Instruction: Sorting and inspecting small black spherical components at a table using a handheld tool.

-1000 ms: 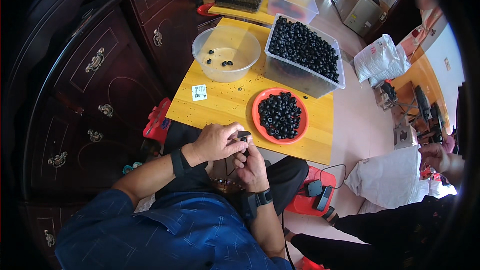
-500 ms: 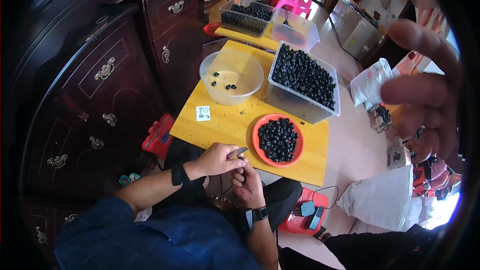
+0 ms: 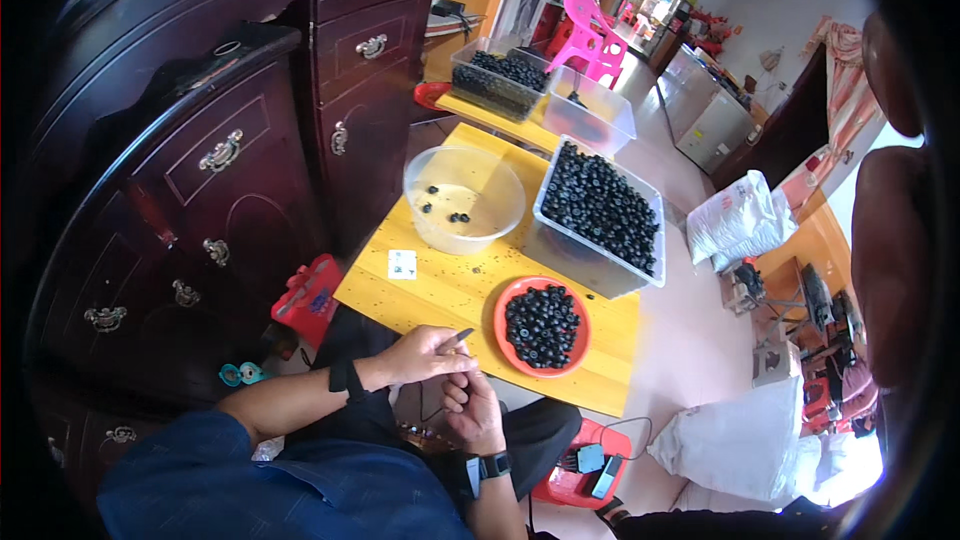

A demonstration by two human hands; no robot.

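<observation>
My left hand [image 3: 408, 356], with a black band at its wrist, is closed around a small knife [image 3: 456, 340] whose short blade points up and to the right. Against its fingertips sits my right hand [image 3: 474, 414], wearing a watch, its fingers curled in a pinch. Whatever lies between those fingers is too small and hidden to name. Just beyond the hands, an orange-red plate [image 3: 502, 332] holds a heap of small black ring-shaped parts [image 3: 543, 325]. Both hands are over my lap at the near edge of the yellow table [image 3: 400, 308].
On the table stand a clear round tub [image 3: 412, 202] with a few black parts and a clear bin [image 3: 580, 265] heaped with them. More bins [image 3: 493, 95] stand behind. A dark wooden cabinet [image 3: 250, 200] flanks the left. Blurred fingers [image 3: 895, 250] show at the right rim.
The view has shifted, so the table and my hands appear lower. The blurred fingers at the right have moved toward the rim. My hands keep the same close grip.
</observation>
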